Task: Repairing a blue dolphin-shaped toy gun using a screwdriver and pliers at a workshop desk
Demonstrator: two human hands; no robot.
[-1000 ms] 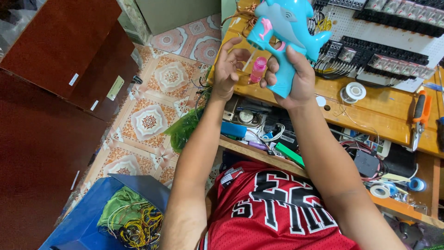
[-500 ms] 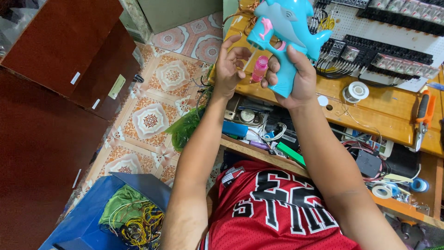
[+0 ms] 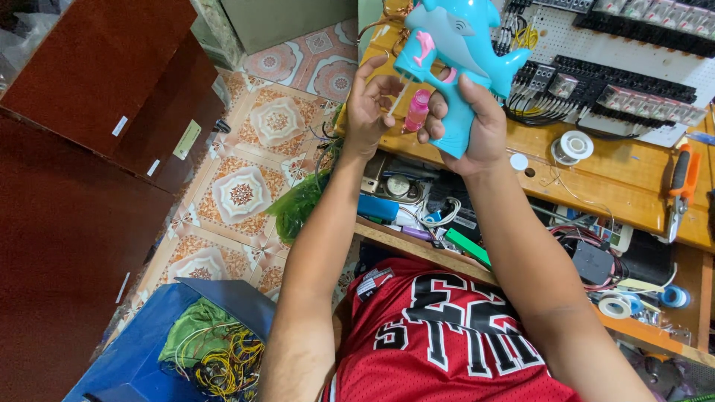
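Observation:
A light blue dolphin-shaped toy gun (image 3: 456,45) with pink details is held up above the wooden workbench (image 3: 596,179). My right hand (image 3: 471,126) wraps around its grip. My left hand (image 3: 369,104) pinches a thin white tube that hangs from the toy's front, beside a small pink bottle (image 3: 417,110) fixed under the barrel. Both forearms reach up from my red jersey.
A spool of solder wire (image 3: 572,145) and an orange-handled tool (image 3: 681,186) lie on the bench. Black relay blocks (image 3: 596,82) with wiring stand behind. An open drawer (image 3: 417,201) holds tools. Tape rolls (image 3: 618,307) lie at right. A blue bin (image 3: 149,350) of wires sits on the tiled floor.
The toy stays raised in my right hand. My left fingers have shifted slightly at the white tube near the pink bottle.

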